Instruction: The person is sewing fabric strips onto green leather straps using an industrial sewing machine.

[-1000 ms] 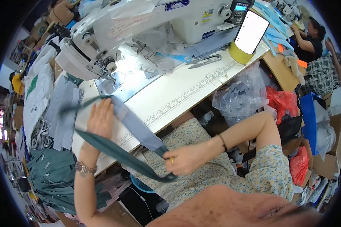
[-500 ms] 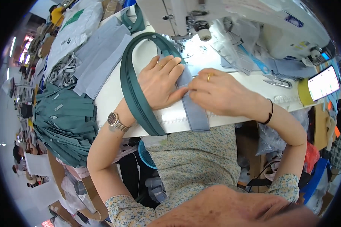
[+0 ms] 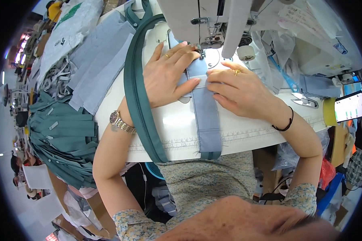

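My left hand (image 3: 169,74) lies flat with spread fingers at the left edge of a grey-blue fabric strip (image 3: 207,116), its fingertips close to the presser foot (image 3: 202,54) of a sewing machine (image 3: 177,20). On the strip's right edge rest the fingertips of my right hand (image 3: 243,89), fingers apart and slightly bent. The strip runs from under the foot toward me, with a seam across it between my hands. A long green zipper (image 3: 137,84) loops over my left wrist and down to the table's front edge. Green tape peeks out beneath the strip's near end.
Grey-blue fabric pieces (image 3: 102,68) and a pile of green zippers (image 3: 62,136) lie at left, below a white plastic bag (image 3: 74,30). On the right are thread snips (image 3: 305,101), a yellow tape roll (image 3: 330,111) and a lit phone (image 3: 349,106). A ruler scale (image 3: 181,143) edges the table.
Both hands have slid the strip farther under the machine head. My right hand's fingers have loosened from a pinch and spread. Green tape now shows at the strip's near end.
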Demonstrator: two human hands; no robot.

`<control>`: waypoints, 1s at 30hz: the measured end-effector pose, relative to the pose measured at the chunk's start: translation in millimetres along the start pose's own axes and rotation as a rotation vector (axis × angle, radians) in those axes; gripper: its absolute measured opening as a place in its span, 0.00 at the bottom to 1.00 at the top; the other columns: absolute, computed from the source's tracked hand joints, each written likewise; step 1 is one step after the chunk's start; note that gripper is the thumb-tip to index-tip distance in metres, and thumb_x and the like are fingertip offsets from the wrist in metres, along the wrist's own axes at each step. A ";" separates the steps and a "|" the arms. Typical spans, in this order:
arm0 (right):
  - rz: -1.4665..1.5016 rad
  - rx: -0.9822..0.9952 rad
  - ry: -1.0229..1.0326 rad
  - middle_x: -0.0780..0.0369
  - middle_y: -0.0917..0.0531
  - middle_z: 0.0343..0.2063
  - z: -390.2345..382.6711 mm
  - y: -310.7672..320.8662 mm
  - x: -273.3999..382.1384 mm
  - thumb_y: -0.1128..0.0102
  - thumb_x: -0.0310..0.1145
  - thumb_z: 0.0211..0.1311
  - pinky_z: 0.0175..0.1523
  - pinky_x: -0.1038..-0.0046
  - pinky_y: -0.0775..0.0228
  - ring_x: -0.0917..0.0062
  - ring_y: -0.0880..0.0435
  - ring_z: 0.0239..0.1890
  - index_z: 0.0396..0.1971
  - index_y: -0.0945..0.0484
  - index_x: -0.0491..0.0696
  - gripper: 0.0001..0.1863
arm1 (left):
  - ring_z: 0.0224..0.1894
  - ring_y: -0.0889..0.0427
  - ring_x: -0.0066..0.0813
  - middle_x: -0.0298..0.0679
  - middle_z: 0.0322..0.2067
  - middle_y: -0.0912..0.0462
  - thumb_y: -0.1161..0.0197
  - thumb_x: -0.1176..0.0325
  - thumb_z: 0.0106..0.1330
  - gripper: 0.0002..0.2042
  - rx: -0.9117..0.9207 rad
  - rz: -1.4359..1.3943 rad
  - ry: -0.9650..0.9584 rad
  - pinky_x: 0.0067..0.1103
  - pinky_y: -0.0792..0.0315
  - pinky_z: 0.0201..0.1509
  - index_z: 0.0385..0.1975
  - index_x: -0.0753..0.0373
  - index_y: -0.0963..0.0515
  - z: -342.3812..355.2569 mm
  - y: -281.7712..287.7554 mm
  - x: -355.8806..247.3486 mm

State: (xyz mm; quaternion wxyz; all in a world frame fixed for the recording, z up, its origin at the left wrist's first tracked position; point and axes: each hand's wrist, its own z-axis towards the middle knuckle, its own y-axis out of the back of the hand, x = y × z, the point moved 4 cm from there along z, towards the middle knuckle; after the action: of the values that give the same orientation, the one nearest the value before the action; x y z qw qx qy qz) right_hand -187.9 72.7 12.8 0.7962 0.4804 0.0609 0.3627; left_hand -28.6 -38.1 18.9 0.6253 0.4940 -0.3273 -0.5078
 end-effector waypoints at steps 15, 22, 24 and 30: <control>-0.053 0.119 -0.286 0.60 0.21 0.53 -2.5 7.6 -9.7 0.33 0.38 0.58 0.63 0.57 0.37 0.61 0.23 0.56 0.54 0.21 0.49 0.23 | 0.55 0.22 0.48 0.46 0.54 0.20 0.30 0.61 0.58 0.23 -0.092 -0.056 -0.079 0.38 0.32 0.65 0.51 0.66 0.22 -6.3 11.0 -22.8; -0.212 0.052 -0.063 0.59 0.21 0.50 -1.3 5.3 12.9 0.34 0.31 0.53 0.63 0.58 0.33 0.64 0.21 0.53 0.49 0.20 0.49 0.21 | 0.59 0.25 0.50 0.45 0.56 0.22 0.36 0.57 0.65 0.25 -0.071 0.077 0.010 0.42 0.43 0.72 0.59 0.62 0.27 -6.5 2.5 -8.1; -0.010 0.074 0.266 0.61 0.20 0.45 -4.8 11.5 36.2 0.35 0.28 0.48 0.63 0.60 0.31 0.68 0.20 0.49 0.43 0.20 0.46 0.18 | 0.67 0.33 0.47 0.42 0.59 0.25 0.40 0.54 0.68 0.23 -0.094 0.157 0.056 0.52 0.42 0.70 0.56 0.63 0.25 -6.4 -4.3 -5.8; -0.026 0.081 0.151 0.62 0.21 0.42 -7.6 2.4 31.7 0.35 0.28 0.47 0.63 0.62 0.30 0.71 0.19 0.46 0.36 0.19 0.43 0.13 | 0.57 0.24 0.46 0.43 0.51 0.19 0.32 0.63 0.60 0.17 -0.252 -0.108 0.010 0.38 0.29 0.61 0.46 0.65 0.20 -8.7 4.7 -5.9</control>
State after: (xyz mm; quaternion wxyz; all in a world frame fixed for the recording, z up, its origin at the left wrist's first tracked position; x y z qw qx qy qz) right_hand -169.4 99.0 18.7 0.7739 0.4828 0.1415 0.3846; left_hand -20.8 -30.0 21.3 0.6556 0.4312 -0.2308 -0.5753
